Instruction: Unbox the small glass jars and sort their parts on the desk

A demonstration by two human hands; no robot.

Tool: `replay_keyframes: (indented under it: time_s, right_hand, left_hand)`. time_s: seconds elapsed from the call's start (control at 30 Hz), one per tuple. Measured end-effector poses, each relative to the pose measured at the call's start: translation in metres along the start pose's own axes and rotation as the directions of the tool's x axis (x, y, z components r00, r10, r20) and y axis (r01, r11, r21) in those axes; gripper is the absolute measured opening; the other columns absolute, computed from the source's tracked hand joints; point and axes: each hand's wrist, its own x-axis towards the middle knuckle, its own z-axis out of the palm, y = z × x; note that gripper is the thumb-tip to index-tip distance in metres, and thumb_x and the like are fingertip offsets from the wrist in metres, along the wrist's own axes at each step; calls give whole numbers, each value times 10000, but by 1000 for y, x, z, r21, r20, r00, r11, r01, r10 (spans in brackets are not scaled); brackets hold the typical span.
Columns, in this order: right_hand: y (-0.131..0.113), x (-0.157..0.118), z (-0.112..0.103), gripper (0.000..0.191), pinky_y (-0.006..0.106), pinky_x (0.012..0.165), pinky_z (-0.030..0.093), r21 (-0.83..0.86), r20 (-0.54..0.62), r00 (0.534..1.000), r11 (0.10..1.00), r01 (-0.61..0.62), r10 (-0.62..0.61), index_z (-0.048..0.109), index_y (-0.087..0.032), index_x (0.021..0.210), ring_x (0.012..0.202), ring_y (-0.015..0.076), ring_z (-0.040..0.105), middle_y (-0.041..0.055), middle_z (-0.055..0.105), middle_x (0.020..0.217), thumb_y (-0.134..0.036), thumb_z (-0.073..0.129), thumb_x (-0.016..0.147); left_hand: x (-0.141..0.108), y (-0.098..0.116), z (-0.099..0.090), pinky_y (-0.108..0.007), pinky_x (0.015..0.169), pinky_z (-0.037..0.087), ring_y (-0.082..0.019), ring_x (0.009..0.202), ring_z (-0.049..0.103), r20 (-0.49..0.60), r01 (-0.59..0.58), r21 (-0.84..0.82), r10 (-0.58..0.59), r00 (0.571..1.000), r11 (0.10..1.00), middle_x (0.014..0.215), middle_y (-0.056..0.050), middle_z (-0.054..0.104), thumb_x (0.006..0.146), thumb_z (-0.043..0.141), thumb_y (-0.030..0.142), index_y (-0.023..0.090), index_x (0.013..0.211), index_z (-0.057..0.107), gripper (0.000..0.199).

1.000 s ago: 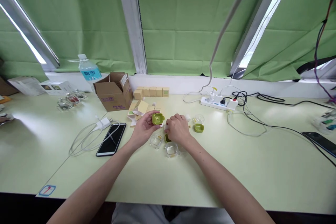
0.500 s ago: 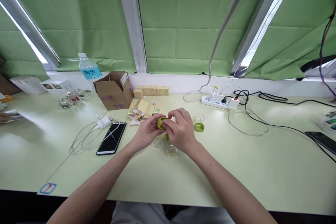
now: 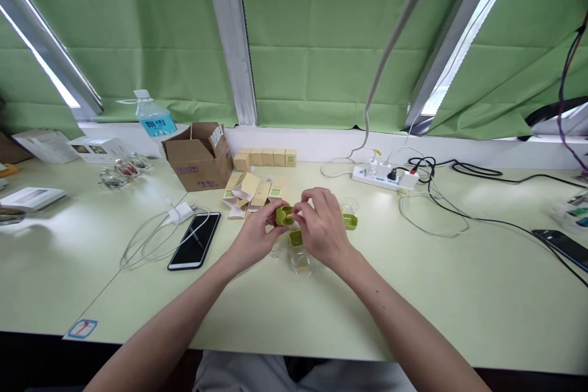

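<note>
A small green plastic box (image 3: 283, 215), its hollow side partly showing, is held between the thumb and fingers of my left hand (image 3: 257, 231). My right hand (image 3: 323, 226) is closed in a pinch at the box's right edge; whatever its fingertips hold is too small to make out. Just below, another green box (image 3: 295, 238) lies on the table by clear plastic packaging (image 3: 301, 261). To the right of my right hand sits a third green box (image 3: 350, 221), with a clear plastic piece (image 3: 350, 204) behind it.
Opened small cartons (image 3: 250, 193) lie behind my hands, with a row of closed cartons (image 3: 266, 158) further back. A brown cardboard box (image 3: 199, 162), a phone (image 3: 195, 242) and a white cable (image 3: 138, 245) are to the left. A power strip (image 3: 383, 177) stands back right.
My right hand has shifted slightly right, and the green box in my left hand now shows more of its hollow. At the far left, a person's hand has left view and a white object shows there.
</note>
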Motion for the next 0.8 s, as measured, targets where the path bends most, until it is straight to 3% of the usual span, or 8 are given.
replay_keyframes:
  time_s: [0.07,0.17,0.27,0.37,0.47,0.6,0.8]
  right_hand:
    - [9,-1,-14,104,420,872,450,70,-31,997,995,-67,70,695,-192,992,1052,276,524,122,616,1096,-192,591,1004]
    - [32,-9,-33,72,405,905,458,193,-19,975,957,-215,223,689,-208,997,1062,262,561,98,614,1075,-239,624,1000]
    - [58,-28,-40,78,389,887,429,214,203,927,910,-356,315,684,-235,932,930,223,621,33,681,954,-218,631,987]
    - [76,-52,-37,69,388,917,384,135,366,869,904,-405,334,702,-238,929,852,194,641,-5,732,885,-216,656,976]
    - [80,-68,-33,117,371,895,349,21,404,861,938,-347,309,724,-229,916,885,199,646,5,761,870,-183,636,978]
    - [78,-75,-33,169,366,841,311,-163,423,880,973,-163,218,720,-203,858,891,208,620,34,761,825,-144,603,965]
    - [77,-80,-29,154,383,812,274,-359,500,847,933,12,181,683,-185,795,910,231,588,74,743,808,-108,605,903]
  left_hand:
    - [1,-5,-4,-431,976,598,-226,1000,705,-39,22,102,-18,999,994,1165,-58,735,899,697,260,266,1365,631,471]
    - [5,-11,-10,-446,1003,601,-242,1057,714,-60,65,63,-61,996,996,1224,-63,727,882,723,305,266,1314,637,443]
    - [8,-11,-14,-466,1088,569,-260,1184,695,-93,51,-3,-51,994,999,1316,-72,699,855,761,337,258,1263,643,432]
    - [9,-8,-17,-462,1114,558,-261,1198,696,-112,43,-20,-45,993,999,1287,-72,710,825,779,317,248,1214,652,415]
    - [11,-12,-20,-463,1101,562,-260,1151,707,-98,46,66,-40,994,997,1241,-62,725,819,761,295,250,1196,659,393]
    - [14,-31,-29,-460,1085,561,-267,1141,701,-59,57,182,-47,997,982,1247,-55,727,815,747,296,256,1215,658,412]
    - [19,-51,-40,-437,1051,558,-274,1159,689,-20,68,223,-65,998,972,1273,-56,714,806,745,320,264,1226,625,441]
